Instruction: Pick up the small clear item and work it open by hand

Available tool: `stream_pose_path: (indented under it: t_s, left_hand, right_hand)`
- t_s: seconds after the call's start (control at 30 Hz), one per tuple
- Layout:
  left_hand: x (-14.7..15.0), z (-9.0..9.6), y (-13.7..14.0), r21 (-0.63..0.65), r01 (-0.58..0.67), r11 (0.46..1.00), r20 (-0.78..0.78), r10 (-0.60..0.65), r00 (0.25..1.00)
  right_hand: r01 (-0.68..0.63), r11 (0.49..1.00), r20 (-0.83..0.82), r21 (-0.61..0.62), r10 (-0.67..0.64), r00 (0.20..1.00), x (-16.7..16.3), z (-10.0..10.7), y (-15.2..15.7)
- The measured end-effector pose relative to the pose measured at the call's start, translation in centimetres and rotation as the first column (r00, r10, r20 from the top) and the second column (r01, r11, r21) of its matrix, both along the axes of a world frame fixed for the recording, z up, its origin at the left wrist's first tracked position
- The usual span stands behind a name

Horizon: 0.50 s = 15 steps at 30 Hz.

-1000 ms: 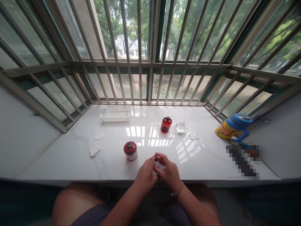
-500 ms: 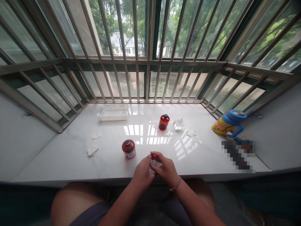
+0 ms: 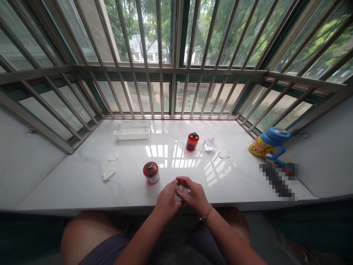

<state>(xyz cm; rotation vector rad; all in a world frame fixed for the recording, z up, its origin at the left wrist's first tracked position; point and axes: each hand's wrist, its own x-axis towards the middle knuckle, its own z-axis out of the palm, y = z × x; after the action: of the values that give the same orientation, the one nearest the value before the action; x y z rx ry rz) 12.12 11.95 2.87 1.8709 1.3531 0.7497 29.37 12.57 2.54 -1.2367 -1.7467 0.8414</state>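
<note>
My left hand [image 3: 166,200] and my right hand [image 3: 194,196] meet at the near edge of a white marble sill [image 3: 82,184]. Together they grip a small clear object [image 3: 182,190], mostly hidden between the fingers; I cannot tell what it is. A squat red jar with a dark cap [image 3: 151,172] stands just left of my left hand. Further back, a taller red bottle [image 3: 192,141] stands beside a clear glass piece [image 3: 210,144].
A white slotted basket [image 3: 133,130] sits at the back left. Crumpled white scraps [image 3: 108,173] lie left, another scrap [image 3: 223,154] right of centre. A blue and yellow cup [image 3: 268,143] lies at the right edge. Metal window bars [image 3: 171,73] enclose the sill.
Both hands stay together on the small clear object, with only slight finger shifts. The view has tilted a little, so everything sits slightly higher in frame.
</note>
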Motion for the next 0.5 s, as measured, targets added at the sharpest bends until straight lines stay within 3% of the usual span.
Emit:
stream_pose_path:
  t_s: [0.27,0.5]
  left_hand:
    - [-0.03,0.05,0.1,-0.001,0.009,1.0,-0.038,-0.009,0.999]
    - [0.04,0.86,-0.07,-0.019,0.024,1.0,0.029,-0.024,0.999]
  right_hand:
    - [-0.023,1.0,0.009,-0.008,0.023,1.0,0.23,0.24,0.21]
    - [-0.062,0.998,0.053,-0.017,0.062,0.997,0.64,0.6,0.11]
